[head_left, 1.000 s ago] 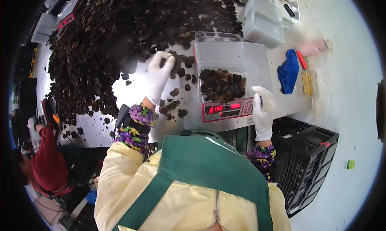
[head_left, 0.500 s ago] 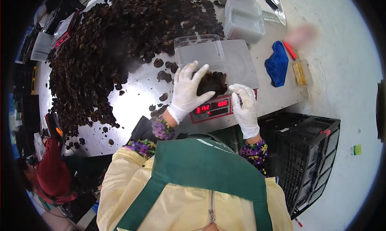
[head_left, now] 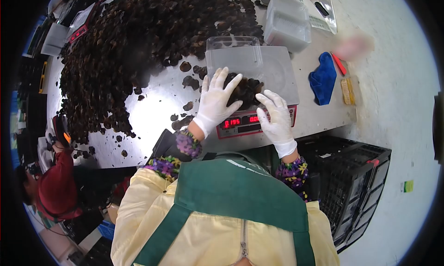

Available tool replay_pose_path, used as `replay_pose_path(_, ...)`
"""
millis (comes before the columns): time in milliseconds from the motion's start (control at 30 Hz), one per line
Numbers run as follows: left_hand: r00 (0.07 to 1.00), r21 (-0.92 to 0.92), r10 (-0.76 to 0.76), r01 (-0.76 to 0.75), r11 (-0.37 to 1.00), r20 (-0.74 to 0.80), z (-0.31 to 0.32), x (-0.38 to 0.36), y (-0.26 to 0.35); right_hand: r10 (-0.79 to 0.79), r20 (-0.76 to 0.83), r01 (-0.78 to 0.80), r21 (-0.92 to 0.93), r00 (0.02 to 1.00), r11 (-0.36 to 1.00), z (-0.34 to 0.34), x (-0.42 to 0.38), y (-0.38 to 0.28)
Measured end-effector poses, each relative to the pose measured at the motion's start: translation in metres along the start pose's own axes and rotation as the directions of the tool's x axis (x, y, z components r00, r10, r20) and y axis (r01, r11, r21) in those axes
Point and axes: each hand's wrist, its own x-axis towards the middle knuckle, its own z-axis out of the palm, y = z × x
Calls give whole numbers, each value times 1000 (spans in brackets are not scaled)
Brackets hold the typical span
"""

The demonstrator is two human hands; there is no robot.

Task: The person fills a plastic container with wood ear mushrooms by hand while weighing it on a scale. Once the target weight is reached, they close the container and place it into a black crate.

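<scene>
My left hand (head_left: 216, 99), in a white glove, is open with fingers spread at the left side of a heap of dark brown mushroom-like pieces (head_left: 245, 92). The heap appears to lie in a clear plastic box (head_left: 233, 43), partly hidden by my hands. My right hand (head_left: 276, 118), also gloved, is open at the heap's right side, its fingertips close to the pieces. Beneath is a digital scale (head_left: 282, 64) with a grey plate and a red front; its left display reads 0.195.
A big pile of the same dark pieces (head_left: 134, 43) covers the table's left and back. Stacked clear boxes (head_left: 286, 27), a blue cloth (head_left: 323, 81) and a red-handled tool (head_left: 339, 63) lie right. Black crates (head_left: 347, 173) stand below. A person in red (head_left: 55, 185) is at left.
The left display went from 0.152 to 0.195. My right hand moved up and left toward the heap, its fingers more stretched out. The view shifted slightly.
</scene>
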Motion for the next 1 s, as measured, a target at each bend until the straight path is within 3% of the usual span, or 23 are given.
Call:
replay_pose_path(67,1000,17,0,0,1000,15,5,12,2,-102,71,107,-77,992,991,6,-1,4)
replay_pose_path(167,999,6,-6,6,1000,35,-1,15,4,-128,109,142,-134,986,981,5,-1,3)
replay_pose_path(267,999,-78,16,-19,997,-39,-11,4,0,-52,93,58,-53,994,997,-2,-1,9)
replay_pose_path(367,991,-165,-41,19,986,-131,-17,-13,-12,-9,67,10,-19,998,1000,-12,-4,13)
replay_pose_path(433,950,-381,-198,94,920,-243,-12,-25,-24,74,24,-73,-28,997,997,-16,-7,16)
replay_pose_path(500,914,-411,-277,139,901,-296,-9,-36,-29,73,26,-72,-46,997,996,-16,-8,21)
replay_pose_path(567,837,-596,-496,282,752,-229,-3,-48,-41,86,24,-85,-43,996,995,-16,-9,23)
replay_pose_path(633,802,-666,-559,300,683,-212,-3,-54,-42,80,39,-78,-50,996,996,-16,-8,23)
replay_pose_path(700,764,-725,-645,432,537,-21,-8,-58,-44,79,59,-76,-58,995,995,-13,-8,21)
replay_pose_path(867,768,-783,-629,465,414,123,-4,-56,-38,72,49,-68,-82,996,994,-3,-9,16)
replay_pose_path(933,760,-854,-605,460,241,239,-3,-52,-29,66,65,-63,-50,996,997,-5,-10,18)
replay_pose_path(1000,747,-867,-617,455,203,247,-1,-47,-22,57,79,-56,-16,995,998,-9,-7,19)
